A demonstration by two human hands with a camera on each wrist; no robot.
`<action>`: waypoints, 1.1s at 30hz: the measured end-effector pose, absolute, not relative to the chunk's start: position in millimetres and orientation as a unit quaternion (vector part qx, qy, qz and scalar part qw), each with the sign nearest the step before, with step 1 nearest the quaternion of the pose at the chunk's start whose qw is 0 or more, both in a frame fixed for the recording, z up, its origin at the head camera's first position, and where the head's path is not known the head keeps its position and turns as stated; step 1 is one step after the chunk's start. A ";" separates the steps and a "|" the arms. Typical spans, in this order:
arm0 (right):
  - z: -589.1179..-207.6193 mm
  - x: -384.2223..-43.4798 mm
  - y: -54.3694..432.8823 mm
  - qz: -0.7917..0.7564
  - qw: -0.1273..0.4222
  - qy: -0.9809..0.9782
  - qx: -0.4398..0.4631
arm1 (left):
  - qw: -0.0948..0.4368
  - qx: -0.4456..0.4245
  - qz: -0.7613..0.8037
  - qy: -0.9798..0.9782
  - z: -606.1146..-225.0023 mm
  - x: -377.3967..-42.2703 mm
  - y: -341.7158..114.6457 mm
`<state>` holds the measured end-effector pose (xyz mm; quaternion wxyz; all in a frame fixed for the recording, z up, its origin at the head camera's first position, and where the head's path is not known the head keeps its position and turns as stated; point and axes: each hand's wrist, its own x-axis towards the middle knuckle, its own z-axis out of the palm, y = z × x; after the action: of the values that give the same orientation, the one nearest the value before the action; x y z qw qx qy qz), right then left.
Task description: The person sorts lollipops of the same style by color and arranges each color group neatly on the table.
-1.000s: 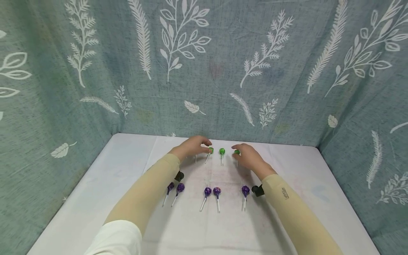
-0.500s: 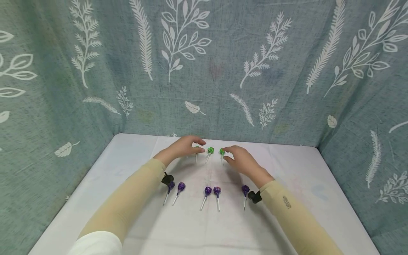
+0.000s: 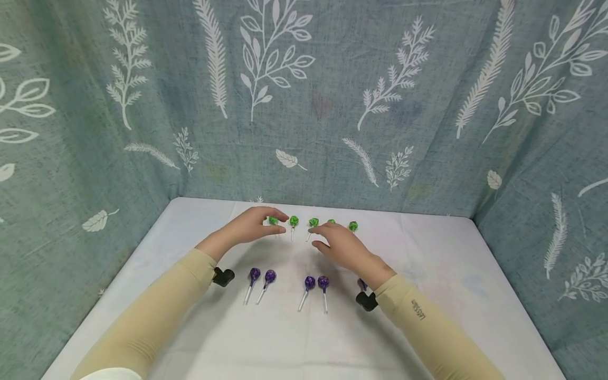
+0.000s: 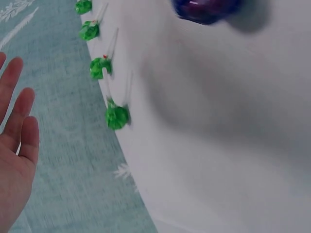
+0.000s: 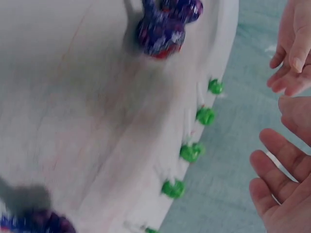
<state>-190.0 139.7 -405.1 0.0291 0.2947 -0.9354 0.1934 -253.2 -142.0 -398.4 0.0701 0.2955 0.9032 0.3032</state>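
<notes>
Several green-wrapped lollipops lie in a row along the far part of the white table, sticks toward me. My left hand hovers at the row's left end with thumb and fingers apart, overlapping the leftmost green lollipop. Nothing is in its grasp, and the left wrist view shows its fingers loosely extended. To the right, my right hand is over the table just in front of the row, covering parts of the sticks. Its fingers are spread and hold nothing in the right wrist view.
Nearer me lie several purple lollipops: a pair on the left, a pair in the middle, and one partly hidden by my right wrist. A patterned green-grey curtain stands behind and beside the table.
Both hands have moved left along the green row, uncovering the rightmost green lollipop. The lollipops appear to lie where they were.
</notes>
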 end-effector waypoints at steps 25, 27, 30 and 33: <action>-424.0 -164.9 75.7 0.193 -0.018 -0.914 0.358 | 0.104 0.245 0.330 0.906 -433.5 -210.0 -217.5; -426.2 -163.7 70.1 0.187 -0.022 -0.913 0.362 | 0.110 0.246 0.337 0.902 -437.3 -206.7 -219.7; -429.9 -162.2 62.3 0.180 -0.029 -0.913 0.365 | 0.117 0.249 0.340 0.899 -443.1 -202.4 -221.4; -433.5 -160.3 54.9 0.175 -0.035 -0.913 0.367 | 0.130 0.249 0.347 0.895 -447.3 -197.4 -221.4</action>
<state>-160.3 54.9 -433.5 -0.0353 0.3673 -0.9128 0.1751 -197.4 -221.4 -447.3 0.1303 0.2486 0.8950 0.3466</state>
